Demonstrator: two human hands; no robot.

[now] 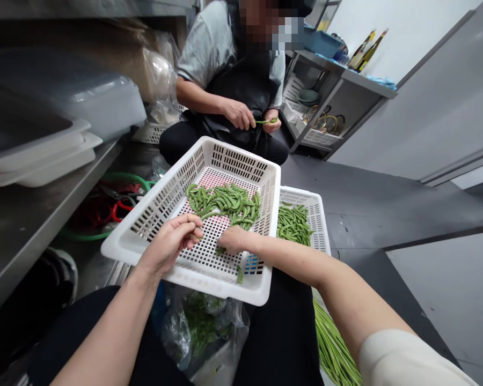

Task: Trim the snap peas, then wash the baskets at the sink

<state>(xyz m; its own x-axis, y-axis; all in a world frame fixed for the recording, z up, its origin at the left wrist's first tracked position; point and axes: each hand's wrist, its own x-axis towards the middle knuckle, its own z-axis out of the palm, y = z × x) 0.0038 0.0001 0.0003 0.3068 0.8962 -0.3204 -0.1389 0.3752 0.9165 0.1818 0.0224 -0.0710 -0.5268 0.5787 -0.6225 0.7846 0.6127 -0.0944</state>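
Note:
A white slotted basket point(241, 289) rests over my knees, with a heap of green pea pods point(229, 201) toward its far side. Inside it, my right hand point(234, 239) is closed low over the floor of the basket, with a bit of green pea pod point(220, 249) showing under its fingers. Over the near left part of the basket, my left hand point(179, 236) has its thumb and fingers pinched together; whatever they hold is too small to make out. One loose pod point(240, 275) lies near the front right corner.
A second white basket point(322, 228) of pods stands behind on the right, above long green stalks point(334, 343). A plastic bag of greens point(205, 327) sits below. Opposite, a co-worker point(233, 115) holds a pod. A metal shelf point(44, 225) runs along the left.

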